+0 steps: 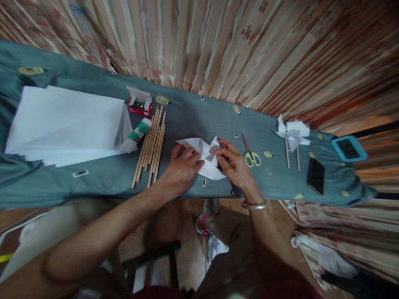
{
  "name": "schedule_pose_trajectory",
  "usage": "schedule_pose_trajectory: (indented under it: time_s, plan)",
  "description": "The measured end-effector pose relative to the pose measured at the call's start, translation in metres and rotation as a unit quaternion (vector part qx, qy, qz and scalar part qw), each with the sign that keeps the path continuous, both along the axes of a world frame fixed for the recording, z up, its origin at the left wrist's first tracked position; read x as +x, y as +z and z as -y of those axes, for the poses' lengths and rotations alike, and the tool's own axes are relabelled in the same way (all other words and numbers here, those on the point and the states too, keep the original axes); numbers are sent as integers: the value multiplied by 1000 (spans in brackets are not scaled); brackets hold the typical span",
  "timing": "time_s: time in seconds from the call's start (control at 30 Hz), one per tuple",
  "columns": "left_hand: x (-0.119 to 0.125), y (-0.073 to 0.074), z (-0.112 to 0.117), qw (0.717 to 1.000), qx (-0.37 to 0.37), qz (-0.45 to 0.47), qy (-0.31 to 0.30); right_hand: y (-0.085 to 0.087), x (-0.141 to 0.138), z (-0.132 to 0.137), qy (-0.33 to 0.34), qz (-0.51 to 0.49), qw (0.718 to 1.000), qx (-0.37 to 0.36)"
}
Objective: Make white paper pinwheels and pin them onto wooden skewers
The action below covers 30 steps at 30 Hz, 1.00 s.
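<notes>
A white paper pinwheel [209,169] lies on the cloth-covered table in front of me, its corners bent in toward the middle. My left hand [183,168] is on its left side, with the fingers closed on the paper near the center. On the other side, my right hand [232,162] pinches a curled flap, thumb and fingers bent together. The hands hide part of the paper, and I cannot make out whether anything fastens its center. Scissors with green handles [252,159] lie just beyond my right hand, blades pointing away.
White paper sheets [68,120] lie stacked at left. Beside them are a glue stick [140,129], a red box of small dark pieces [140,106] and several wooden sticks [152,143]. Pinwheels on sticks [292,132], a phone [316,176] and a blue-framed device [349,148] are at right.
</notes>
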<state>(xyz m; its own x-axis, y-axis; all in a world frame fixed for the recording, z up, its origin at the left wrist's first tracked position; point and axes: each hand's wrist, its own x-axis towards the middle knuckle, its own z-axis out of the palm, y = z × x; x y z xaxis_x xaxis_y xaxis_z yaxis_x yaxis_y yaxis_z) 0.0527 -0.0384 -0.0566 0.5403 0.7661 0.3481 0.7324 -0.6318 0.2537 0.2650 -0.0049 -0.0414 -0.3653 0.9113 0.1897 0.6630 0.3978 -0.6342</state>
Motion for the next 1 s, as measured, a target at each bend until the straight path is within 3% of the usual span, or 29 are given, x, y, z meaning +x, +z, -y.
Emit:
schedule_pose_trajectory:
  time_s: [0.27, 0.7, 1.0]
  plan:
    - [1, 0, 0, 1000, -8, 0, 4, 4, 5, -3, 34, 34, 999, 6]
    - [0, -1, 0, 1000, -13, -11, 0, -12, 0, -18, 7, 4, 1000, -6]
    - [0, 1, 1, 1000, -25, -17, -2, -11, -5, -21, 22, 11, 999, -27]
